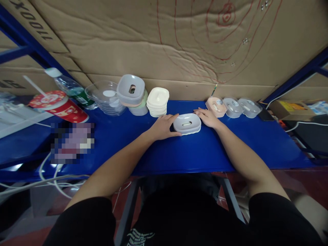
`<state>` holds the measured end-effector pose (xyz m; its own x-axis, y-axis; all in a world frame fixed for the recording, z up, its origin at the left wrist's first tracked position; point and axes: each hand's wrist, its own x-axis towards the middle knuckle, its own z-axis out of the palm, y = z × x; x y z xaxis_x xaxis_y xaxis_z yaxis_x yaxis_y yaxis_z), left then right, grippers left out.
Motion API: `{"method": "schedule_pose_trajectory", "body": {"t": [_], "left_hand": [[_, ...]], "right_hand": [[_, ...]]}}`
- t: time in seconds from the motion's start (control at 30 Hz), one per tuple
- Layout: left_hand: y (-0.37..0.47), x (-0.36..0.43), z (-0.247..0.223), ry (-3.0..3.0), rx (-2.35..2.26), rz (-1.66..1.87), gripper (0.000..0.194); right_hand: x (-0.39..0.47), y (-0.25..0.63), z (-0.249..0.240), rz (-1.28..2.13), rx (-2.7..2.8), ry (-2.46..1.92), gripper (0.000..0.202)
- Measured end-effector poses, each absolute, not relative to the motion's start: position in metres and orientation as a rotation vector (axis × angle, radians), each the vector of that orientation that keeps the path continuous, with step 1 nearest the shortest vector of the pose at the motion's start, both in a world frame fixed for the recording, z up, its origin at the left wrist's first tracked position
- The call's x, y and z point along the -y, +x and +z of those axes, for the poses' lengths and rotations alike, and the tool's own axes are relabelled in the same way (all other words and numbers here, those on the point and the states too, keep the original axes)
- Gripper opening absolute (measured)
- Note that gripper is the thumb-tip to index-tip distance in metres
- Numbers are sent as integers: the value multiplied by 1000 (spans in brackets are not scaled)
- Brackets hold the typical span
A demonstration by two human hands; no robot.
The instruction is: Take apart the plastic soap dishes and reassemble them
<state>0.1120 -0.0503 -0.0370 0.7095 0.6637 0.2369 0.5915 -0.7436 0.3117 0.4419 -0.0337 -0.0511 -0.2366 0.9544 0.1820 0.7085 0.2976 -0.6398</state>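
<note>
A pale grey soap dish point(187, 122) with a slot in its middle sits on a cream-coloured layer at the middle of the blue table. My left hand point(164, 128) curves round its left side, thumb along the front edge and fingers behind. At the back right edge, the fingers of my right hand point(208, 118) rest against the same dish, so it is held between both hands. Behind my left hand is a stack of cream trays point(158, 99). Past my right hand stand a peach dish point(216, 106) and two grey ones point(232, 107) under clear covers.
Left of the cream trays are stacked grey dishes point(131, 89) and nested clear plastic covers point(106, 99). A red paper cup point(68, 107) with a straw and a plastic bottle point(74, 90) lean farther left. Cardboard point(123, 44) walls the back; white cables point(51, 177) hang at the left front.
</note>
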Motion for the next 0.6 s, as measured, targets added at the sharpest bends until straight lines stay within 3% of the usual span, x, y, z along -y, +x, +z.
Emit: {"method": "schedule_pose_trajectory", "body": {"t": [0.13,0.4,0.6], "left_hand": [[114,53,-35,2684,-1037,473,110],[120,60,-26,2661,-1084,431,109],[123,61,-29,2667,-1101,412,105]], "right_hand": [[37,440,-48,622,2013,-1530,65],[38,441,-44,624,2107,-1522,43],[39,441,-41,553,2212,-1492,40]]}}
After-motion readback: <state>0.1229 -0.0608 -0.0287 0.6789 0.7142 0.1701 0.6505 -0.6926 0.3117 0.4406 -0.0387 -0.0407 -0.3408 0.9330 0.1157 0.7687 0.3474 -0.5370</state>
